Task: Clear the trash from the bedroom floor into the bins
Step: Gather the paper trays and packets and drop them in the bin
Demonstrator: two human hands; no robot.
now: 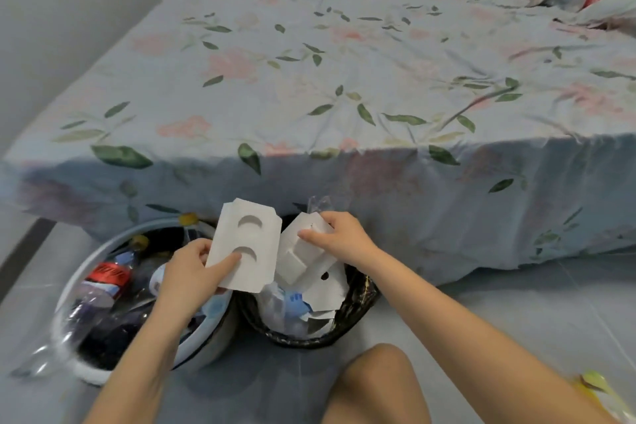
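Note:
My left hand point(191, 274) grips a flat white cardboard insert point(246, 246) with two crescent cut-outs, held upright between the two bins. My right hand point(339, 236) pinches a folded white cardboard piece point(303, 253) over the black-lined bin point(358, 313), which holds white card scraps and blue bits. To the left stands a white round bin point(69, 351) full of plastic bottles, one with a red label point(108, 277).
A bed with a floral sheet point(344, 79) rises just behind the bins. My bare knee point(377, 385) is at the bottom centre. A yellow-green wrapper point(595, 385) lies on the grey tiled floor at the lower right. Clear plastic point(32, 360) sticks out left of the white bin.

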